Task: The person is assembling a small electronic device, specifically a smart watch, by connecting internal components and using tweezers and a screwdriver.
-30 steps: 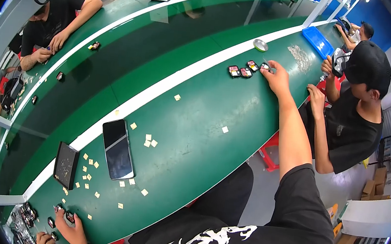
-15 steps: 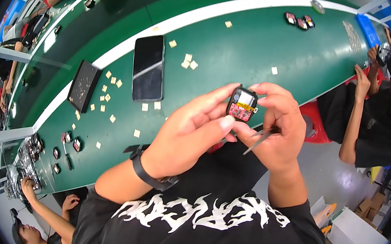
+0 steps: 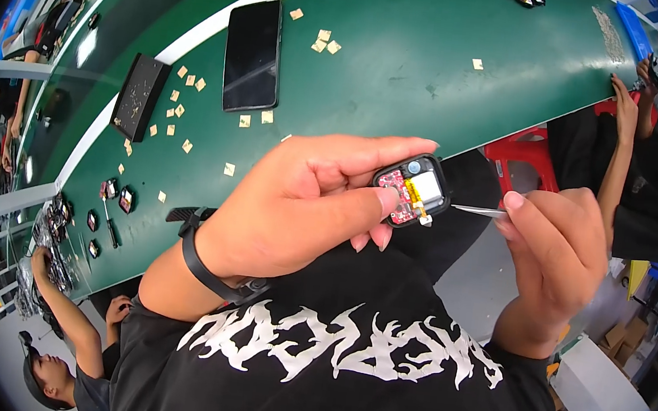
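My left hand is closed around the rim of an open smartwatch case, thumb resting on its red circuit board. Inside the case are a silver-white block, a strip of yellow tape and a small connector that sticks out at the lower edge. In my right hand, pinched between thumb and fingers, is a pair of tweezers. Its tips point left and lie close to the case's right edge; whether they touch it I cannot tell. A black band is around my left wrist.
On the green table lie a dark phone, a shallow black tray and several small cream squares. More watch cases and a screwdriver lie at the left. A co-worker sits at the right, beside a red stool.
My right hand has let go of the case and moved right, bringing the tweezers' tips toward it. The case has turned in my left hand. The view has shifted, so the table sits higher.
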